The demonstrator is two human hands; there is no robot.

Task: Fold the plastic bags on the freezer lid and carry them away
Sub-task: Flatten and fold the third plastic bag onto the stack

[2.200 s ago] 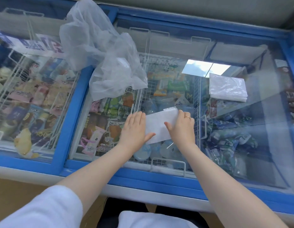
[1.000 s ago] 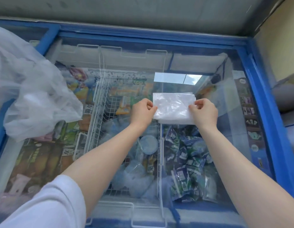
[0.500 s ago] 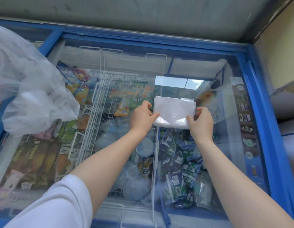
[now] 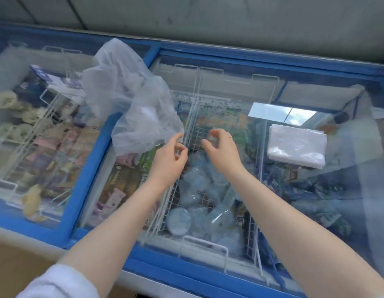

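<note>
Plastic bags point(image 4: 133, 104) crumpled on blue-framed glass freezer lid point(image 4: 348, 168); both hands loosely curled, empty.

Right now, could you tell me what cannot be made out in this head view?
- Count of bags in the folded stack: layers merge.
- Whether the left hand touches the crumpled bag: motion blur.
- Labels on goods beneath the freezer lid: glare and blur.

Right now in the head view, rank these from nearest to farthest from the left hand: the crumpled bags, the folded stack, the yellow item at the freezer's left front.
1. Crumpled bags: just up-left of the left hand.
2. Folded stack: right, past the right hand.
3. Yellow item: far left, under the glass.
</note>
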